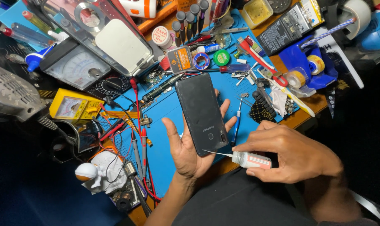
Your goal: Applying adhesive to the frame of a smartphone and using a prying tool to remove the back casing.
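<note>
I am seeing a blue work mat point(165, 113) lying across the wooden bench, with red and black test probes point(138, 142) trailing over its left part and a small blue screwdriver point(237, 125) lying near its right edge. A yellow meter point(72, 106) is sitting left of the mat below a larger grey meter point(74, 67), while a row of grey-handled screwdrivers point(190, 19) is standing at the top. On the right, rolls of tape point(307, 71) are resting in a blue holder.

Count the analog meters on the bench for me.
2. A black meter with a white dial sits at upper left under the clear magnifier; a smaller yellow meter lies just below it at the mat's left edge. Clutter may hide others.
</note>
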